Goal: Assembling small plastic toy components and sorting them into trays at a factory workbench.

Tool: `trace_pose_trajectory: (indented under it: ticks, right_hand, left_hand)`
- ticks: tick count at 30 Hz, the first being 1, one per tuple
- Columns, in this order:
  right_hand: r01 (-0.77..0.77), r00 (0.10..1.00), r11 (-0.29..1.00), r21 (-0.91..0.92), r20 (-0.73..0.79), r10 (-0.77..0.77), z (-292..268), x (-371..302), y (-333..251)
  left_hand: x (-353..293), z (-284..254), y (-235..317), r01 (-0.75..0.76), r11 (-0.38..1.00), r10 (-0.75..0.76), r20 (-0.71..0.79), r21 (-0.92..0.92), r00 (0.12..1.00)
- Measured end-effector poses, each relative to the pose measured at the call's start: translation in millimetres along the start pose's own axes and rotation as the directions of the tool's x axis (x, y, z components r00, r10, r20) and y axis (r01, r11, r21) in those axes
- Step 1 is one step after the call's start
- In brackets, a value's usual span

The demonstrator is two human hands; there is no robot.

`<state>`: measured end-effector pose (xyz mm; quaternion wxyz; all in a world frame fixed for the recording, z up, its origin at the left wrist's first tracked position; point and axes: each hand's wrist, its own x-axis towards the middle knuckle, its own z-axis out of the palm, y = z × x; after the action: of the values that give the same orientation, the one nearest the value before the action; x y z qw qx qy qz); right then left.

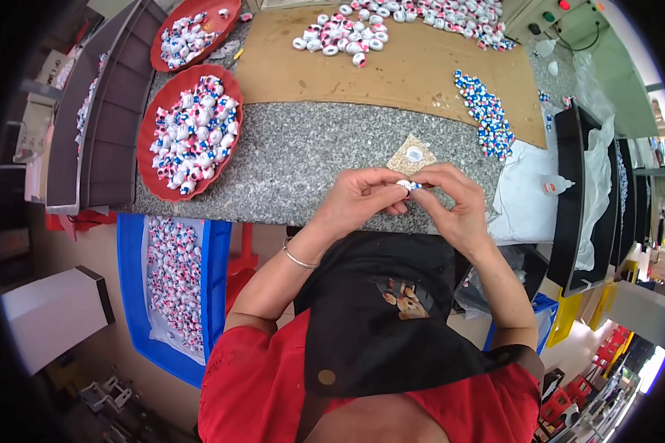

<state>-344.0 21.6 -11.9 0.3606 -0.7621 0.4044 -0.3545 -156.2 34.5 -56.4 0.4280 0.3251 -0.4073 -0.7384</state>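
Note:
Above the near edge of the grey speckled counter (288, 159), my two hands meet at the fingertips. My left hand (356, 201) pinches a small white rounded figurine piece (403, 184). Against it, the thumb and finger of my right hand (458, 207) pinch a tiny blue-and-white piece (417, 186). The two pieces touch or nearly touch; fingers partly cover both. Just beyond my fingers lies a tan speckled square (403, 159) with a small pale round spot on it. A spread of small blue-and-white pieces (488, 118) lies farther to the right.
Red scalloped plates (145, 151) of painted figurines stand at the left, beside a dark crate (100, 133). White-and-pink pieces (343, 33) cover part of the cardboard (273, 74). A blue bin (216, 288) sits below left. At right are a small squeeze bottle (556, 184) and black trays (567, 192).

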Motion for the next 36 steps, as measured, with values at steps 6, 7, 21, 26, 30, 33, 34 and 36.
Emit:
trace_pose_trajectory:
  ticks: [6, 7, 21, 26, 30, 33, 34, 36]
  right_hand:
    - [-0.1, 0.988, 0.979, -0.177, -0.13, 0.078, 2.0, -5.7, 2.7]
    - [-0.206, 0.97, 0.957, -0.203, -0.174, 0.171, 1.9, -4.2, 3.3]
    - [-0.232, 0.969, 0.971, 0.051, 0.095, 0.226, -25.7, -21.8, -22.5]
    - [-0.045, 0.999, 0.99, -0.133, -0.006, 0.044, -20.6, -27.3, -20.0]
    - [-0.087, 0.996, 0.987, -0.137, -0.004, 0.088, -20.1, -26.0, -18.2]
    - [-0.09, 0.996, 0.966, -0.241, -0.033, 0.084, -18.4, -29.0, -14.5]
    - [-0.127, 0.991, 0.963, -0.238, -0.063, 0.116, -20.5, -31.8, -8.9]
    - [-0.282, 0.958, 0.959, -0.005, -0.048, 0.282, -31.0, -36.6, -2.4]
  left_hand:
    - [-4.9, 18.1, -2.1, -0.077, 0.997, 0.076, 0.033, 0.025, 0.997]
    - [-5.0, 19.3, -1.7, -0.075, 0.997, 0.074, 0.038, 0.021, 0.997]
    - [-5.1, 29.7, 1.1, -0.064, 0.998, 0.063, 0.071, 0.019, 0.996]
    - [-3.3, 30.2, -3.7, -0.135, 0.978, 0.123, 0.087, 0.156, 0.989]
    - [-3.6, 33.7, -1.3, -0.195, 0.903, 0.165, 0.11, 0.384, 0.98]
    - [-1.2, 37.5, -2.3, -0.217, 0.881, 0.193, 0.1, 0.42, 0.976]
    - [-0.7, 39.7, -0.9, -0.214, 0.882, 0.188, 0.103, 0.419, 0.977]
    - [0.5, 44.4, 2.2, -0.214, 0.894, 0.178, 0.127, 0.393, 0.976]
